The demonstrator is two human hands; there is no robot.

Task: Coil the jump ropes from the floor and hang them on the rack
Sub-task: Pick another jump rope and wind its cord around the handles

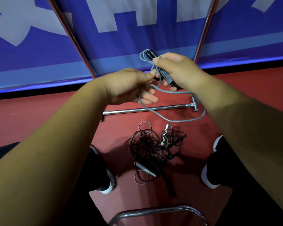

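Between the two hands, up off the floor (39, 121), is the grey jump rope (178, 119); the right hand (178, 70) is wrapped round its handles (166, 75), and the left hand (129, 85) pinches the rope just beside them with thumb and finger. The handles lie slanted, with the far end up and to the left, where a small loop sticks out, and the near end down by the right wrist. The loose part of the rope drops from the hands, swings out to the right, and crosses the low bar (145, 109) of the rack (206, 30); I cannot tell if it touches the floor. I think the next wrap must go round the handles, so the left hand, which is nearer the loose rope, should bring it up and over while the right hand keeps the handles steady. The rack stands just behind the hands, so hanging will be a short reach forward. A pile of ropes (152, 150), black and grey, lies tangled on the floor below the hands, not yet coiled.
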